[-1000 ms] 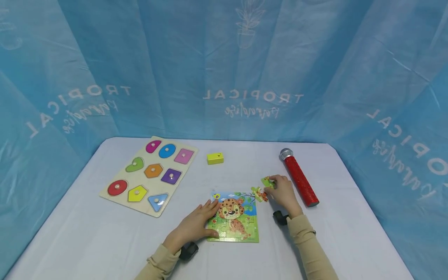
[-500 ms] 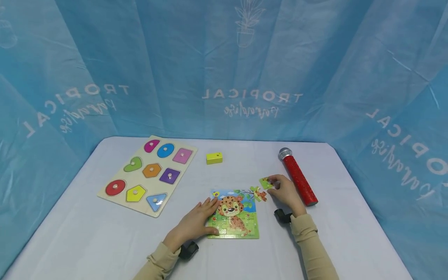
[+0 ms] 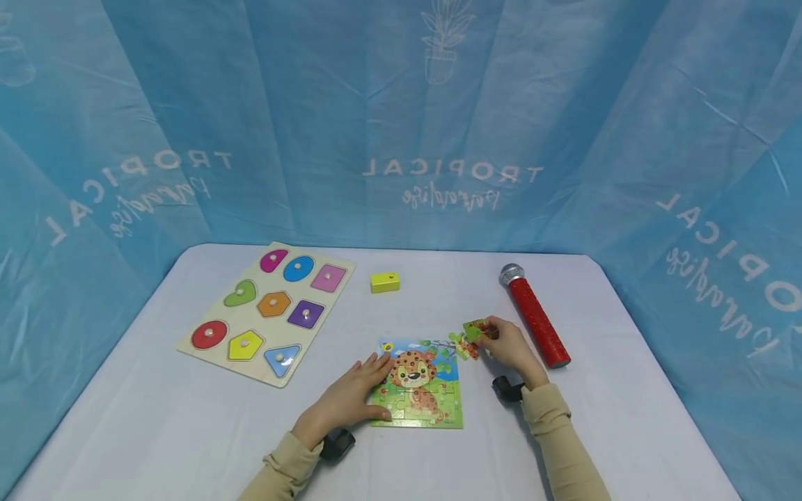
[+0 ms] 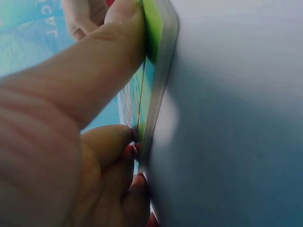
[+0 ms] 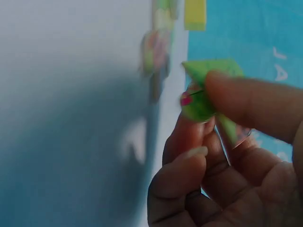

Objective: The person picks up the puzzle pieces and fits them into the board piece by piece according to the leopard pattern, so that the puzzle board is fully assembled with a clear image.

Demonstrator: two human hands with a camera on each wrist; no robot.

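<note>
My left hand [image 3: 346, 401] rests on the left side of a jigsaw puzzle [image 3: 432, 407] with a spotted leopard cub on it, fingers stretched out along its edge. In the left wrist view, the thumb lies on the green rim of the puzzle board [image 4: 152, 35]. Between thumb and fingers, my right hand [image 3: 512, 349] pinches a green puzzle piece [image 5: 196, 108], tilted, just beyond the puzzle's upper right corner. Other loose pieces [image 3: 464, 347], green and orange, lie under and beside these fingers, overlapping the puzzle's corner in the head view.
A shape-peg board [image 3: 250, 327] with colourful knobbed shapes lies to the left. Farther back sits a yellow block [image 3: 385, 282]. Close by the right hand lies a red glittery microphone [image 3: 539, 323]. A blue curtain [image 3: 401, 125] surrounds the white table [image 3: 219, 438].
My right hand has taken the green piece up between its fingertips and tilted it, staying near the same spot. The left hand keeps its place on the puzzle.
</note>
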